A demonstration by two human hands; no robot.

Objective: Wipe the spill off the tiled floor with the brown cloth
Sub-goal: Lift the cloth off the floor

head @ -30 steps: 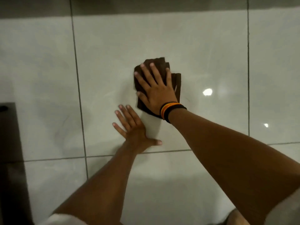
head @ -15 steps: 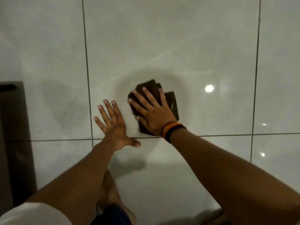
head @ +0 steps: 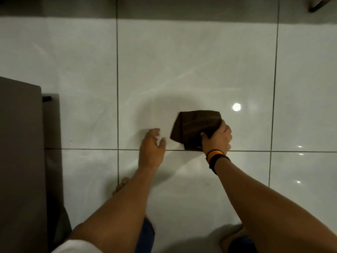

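Note:
The brown cloth point(head: 194, 127) is folded and lifted at its right corner, where my right hand point(head: 218, 138) pinches it with thumb on top and fingers behind. Its lower left part hangs down near the glossy white tiled floor point(head: 182, 61). My left hand point(head: 152, 146) rests on the tile just left of the cloth, fingers loosely curled, holding nothing. Faint smear streaks show on the tile above the cloth. I cannot make out a distinct spill. An orange and black wristband sits on my right wrist.
A dark grey piece of furniture point(head: 21, 143) stands along the left edge. Grout lines cross under my hands. A lamp reflection point(head: 236, 107) glints right of the cloth. My bare toes point(head: 121, 185) show beside my left forearm. A dark object point(head: 317, 4) sits at the top right.
My right hand went from pressing flat on the cloth to gripping its right side and lifting it. My left hand's spread fingers curled, and the view pulled back.

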